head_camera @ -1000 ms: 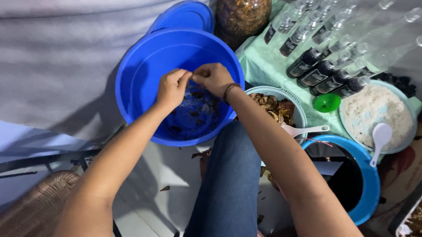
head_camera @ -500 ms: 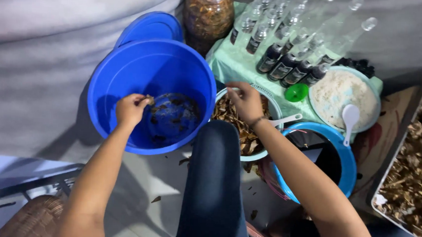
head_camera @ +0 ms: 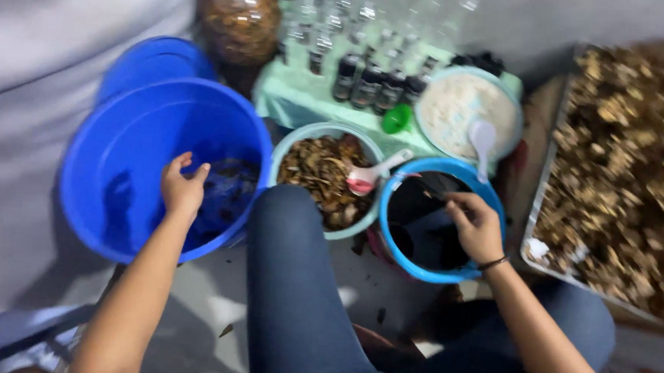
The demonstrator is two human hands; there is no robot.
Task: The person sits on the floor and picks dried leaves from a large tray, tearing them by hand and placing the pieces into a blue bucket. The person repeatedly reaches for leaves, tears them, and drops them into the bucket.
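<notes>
Deep blue tub, pale green bowl, bright green funnel.

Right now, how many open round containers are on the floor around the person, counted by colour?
Blue: 2, the big bucket under the left hand and the dark-filled tub under the right hand.
Pale green: 2, the bowl of brown pieces and the bowl of white powder.
Total: 4

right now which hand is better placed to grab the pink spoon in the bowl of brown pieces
Probably the right hand. It hovers over the blue-rimmed bucket, right beside the pink spoon, whose handle points towards it. The left hand is inside the big blue tub, farther off.
</notes>
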